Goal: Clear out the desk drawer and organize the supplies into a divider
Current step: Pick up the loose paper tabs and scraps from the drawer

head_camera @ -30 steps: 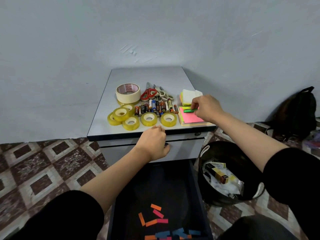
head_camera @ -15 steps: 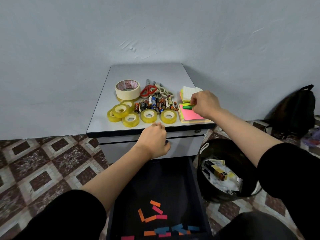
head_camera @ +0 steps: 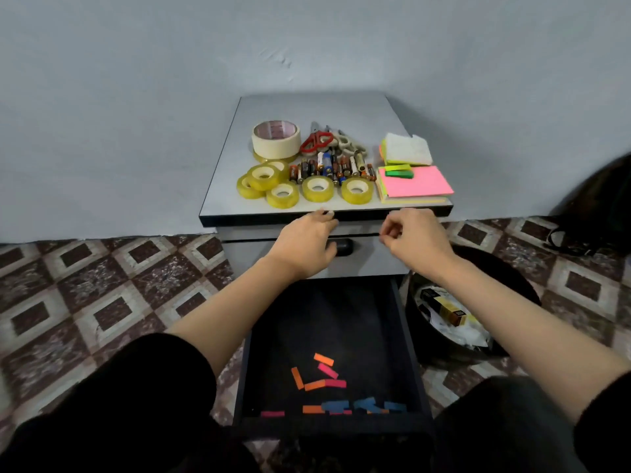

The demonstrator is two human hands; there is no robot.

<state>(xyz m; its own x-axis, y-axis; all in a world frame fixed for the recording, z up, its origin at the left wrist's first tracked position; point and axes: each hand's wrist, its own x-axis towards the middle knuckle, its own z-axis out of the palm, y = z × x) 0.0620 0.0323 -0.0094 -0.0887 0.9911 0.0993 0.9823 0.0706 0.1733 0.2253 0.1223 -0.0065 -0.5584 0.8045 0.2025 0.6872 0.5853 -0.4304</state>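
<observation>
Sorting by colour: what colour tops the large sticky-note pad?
The large square paper sticky-note pad is pink on top; head view.

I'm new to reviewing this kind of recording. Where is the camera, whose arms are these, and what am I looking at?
There is no machine here. A person wears one wide-angle camera on the head, looking down at their own bare hands. The left hand reaches to the front edge of a small cabinet top. The right hand hovers beside it, fingers curled, with nothing visible in it. On top lie tape rolls, batteries, scissors and sticky-note pads. Below, the open drawer holds loose coloured paper strips. A black bin stands to its right.
</observation>
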